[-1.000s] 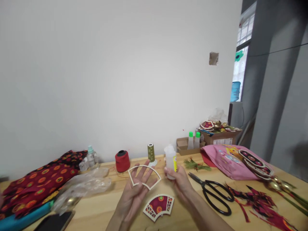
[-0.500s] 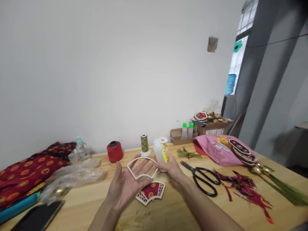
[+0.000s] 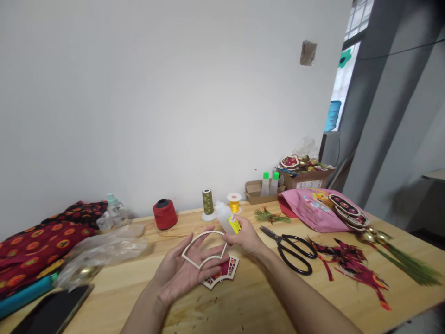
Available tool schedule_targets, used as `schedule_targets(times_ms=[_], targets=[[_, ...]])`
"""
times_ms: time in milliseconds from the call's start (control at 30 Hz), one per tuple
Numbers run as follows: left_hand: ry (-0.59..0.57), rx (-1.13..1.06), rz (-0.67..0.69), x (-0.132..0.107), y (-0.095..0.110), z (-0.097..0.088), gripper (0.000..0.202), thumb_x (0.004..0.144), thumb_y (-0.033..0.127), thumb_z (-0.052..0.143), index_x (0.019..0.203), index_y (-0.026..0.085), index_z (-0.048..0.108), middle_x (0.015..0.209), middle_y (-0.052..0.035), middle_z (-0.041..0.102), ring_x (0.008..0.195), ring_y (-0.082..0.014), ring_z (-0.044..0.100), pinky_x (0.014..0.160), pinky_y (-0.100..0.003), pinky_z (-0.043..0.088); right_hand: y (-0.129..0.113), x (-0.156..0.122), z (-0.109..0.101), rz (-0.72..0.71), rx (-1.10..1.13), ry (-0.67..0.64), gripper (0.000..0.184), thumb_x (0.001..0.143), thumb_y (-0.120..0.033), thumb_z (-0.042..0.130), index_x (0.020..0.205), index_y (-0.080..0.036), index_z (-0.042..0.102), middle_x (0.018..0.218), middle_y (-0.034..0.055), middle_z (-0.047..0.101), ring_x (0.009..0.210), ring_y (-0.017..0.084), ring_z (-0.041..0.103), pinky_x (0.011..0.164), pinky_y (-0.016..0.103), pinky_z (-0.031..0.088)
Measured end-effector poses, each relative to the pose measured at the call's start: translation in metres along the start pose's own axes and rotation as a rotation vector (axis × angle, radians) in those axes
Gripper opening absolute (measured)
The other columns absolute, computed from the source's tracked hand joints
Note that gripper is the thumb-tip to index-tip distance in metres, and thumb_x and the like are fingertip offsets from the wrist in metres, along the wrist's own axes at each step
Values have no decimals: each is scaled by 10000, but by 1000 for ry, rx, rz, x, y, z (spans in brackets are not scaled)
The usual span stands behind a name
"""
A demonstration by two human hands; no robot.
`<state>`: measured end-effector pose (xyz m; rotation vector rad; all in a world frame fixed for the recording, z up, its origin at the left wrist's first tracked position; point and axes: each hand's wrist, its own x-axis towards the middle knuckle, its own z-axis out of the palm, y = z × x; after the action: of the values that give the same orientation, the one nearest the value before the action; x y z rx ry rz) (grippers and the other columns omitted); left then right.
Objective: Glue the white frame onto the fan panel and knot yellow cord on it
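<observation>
My left hand [image 3: 184, 273] lies palm up above the wooden table [image 3: 264, 301], fingers spread, with a pale fan-shaped wooden frame [image 3: 205, 248] resting on them. My right hand [image 3: 245, 236] is closed round a small translucent glue bottle [image 3: 227, 221] with a yellow label, tilted so its tip leans left toward the frame's upper edge. Under my left fingers a second fan-shaped piece [image 3: 222, 273] with red patterned fabric lies flat on the table.
Black scissors [image 3: 292, 253] lie right of my hands, red fabric scraps [image 3: 351, 266] beyond them. Red [image 3: 164, 214], olive [image 3: 207, 203] and yellow [image 3: 234, 202] thread spools stand at the back. A clear plastic bag [image 3: 100, 253], patterned red cloth [image 3: 38, 246] and a phone [image 3: 52, 313] are at left; a pink bag [image 3: 313, 208] at right.
My right hand has tilted the glue bottle from upright toward the frame and moved closer to my left hand. The view has shifted, uncovering the yellow spool.
</observation>
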<state>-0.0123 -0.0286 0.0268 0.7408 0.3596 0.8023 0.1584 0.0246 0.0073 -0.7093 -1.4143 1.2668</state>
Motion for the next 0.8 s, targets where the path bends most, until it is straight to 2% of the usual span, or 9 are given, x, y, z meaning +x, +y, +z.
schedule_targets(times_ms=[200, 333, 467, 600, 700, 800], targets=[[32, -100, 60, 4, -1, 5, 542, 816, 329, 310, 1286, 145, 113, 1164, -215, 445, 1088, -280, 426, 872, -364, 353, -1, 0, 4, 9, 93, 35, 225, 571, -215, 635, 752, -146, 520, 602, -40, 515, 488, 72, 436, 459, 190, 369], [50, -118, 6, 4, 1, 7, 553, 798, 394, 326, 1265, 143, 171, 1091, -210, 494, 1054, -296, 457, 804, -327, 408, 4, -1, 6, -14, 49, 34, 206, 574, -218, 631, 733, -146, 522, 621, -29, 540, 499, 80, 455, 467, 193, 367], [58, -128, 0, 2, 1, 4, 538, 792, 405, 332, 1249, 145, 214, 1093, -203, 493, 1059, -303, 451, 786, -342, 421, 6, -2, 6, -44, -2, 70, 185, 559, -192, 632, 698, -149, 518, 606, -38, 543, 508, 80, 454, 467, 186, 354], [62, -166, 19, 1, -1, -2, 500, 768, 307, 420, 1218, 126, 299, 1164, -208, 442, 1113, -313, 385, 867, -393, 367, 3, -1, 7, -45, 1, 83, 224, 539, -209, 660, 701, -152, 518, 596, -39, 545, 500, 85, 463, 461, 192, 364], [88, -258, 119, 0, 0, -4, 453, 732, 252, 478, 1162, 138, 394, 1236, -198, 378, 1144, -304, 345, 916, -395, 327, 1, 0, 6, -32, 95, 118, 247, 570, -273, 655, 745, -157, 524, 598, -38, 536, 486, 82, 469, 463, 199, 391], [163, -313, 271, -1, 4, -6, 395, 755, 272, 457, 1139, 181, 426, 1273, -173, 344, 1145, -295, 348, 875, -384, 380, 0, 3, 2, 16, 258, 157, 295, 639, -345, 589, 881, -185, 532, 674, -25, 552, 541, 98, 511, 513, 226, 435]])
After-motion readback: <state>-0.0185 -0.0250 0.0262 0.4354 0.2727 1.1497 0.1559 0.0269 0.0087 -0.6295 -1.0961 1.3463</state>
